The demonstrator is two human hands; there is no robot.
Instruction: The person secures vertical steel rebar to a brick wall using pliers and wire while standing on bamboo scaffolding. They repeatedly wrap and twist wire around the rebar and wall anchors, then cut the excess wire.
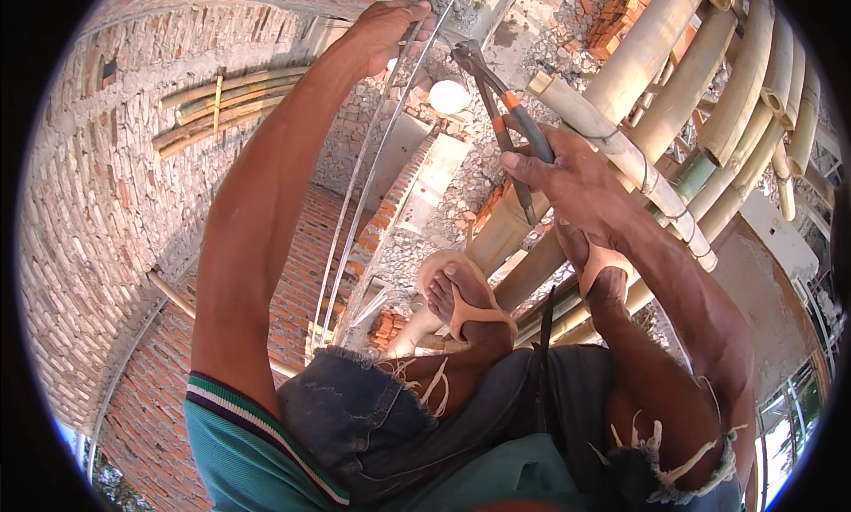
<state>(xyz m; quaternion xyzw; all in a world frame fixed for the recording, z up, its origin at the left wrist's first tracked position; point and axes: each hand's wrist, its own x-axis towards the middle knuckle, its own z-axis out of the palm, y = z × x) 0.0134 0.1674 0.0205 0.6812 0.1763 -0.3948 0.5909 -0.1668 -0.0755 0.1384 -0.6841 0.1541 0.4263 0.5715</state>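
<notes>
My right hand (563, 171) grips a pair of pincers (523, 122) with dark handles marked in orange. The pincers' head points up and left, close to a thin metal rod (377, 157) that runs down beside my left arm. At the top, my left hand (390, 33) is closed at the upper part of the rods; its fingertips are partly hidden. A second thin rod (359, 171) runs alongside the first. What lies between the pincers' jaws is too small to make out.
My sandalled feet rest on thick bamboo poles (505, 228). More bamboo (656, 51) is stacked on the right, with a tied pole (629, 162) across it. Brick walls (151, 211) stand left. Below lie rubble, red bricks (616, 20) and a white round object (449, 96).
</notes>
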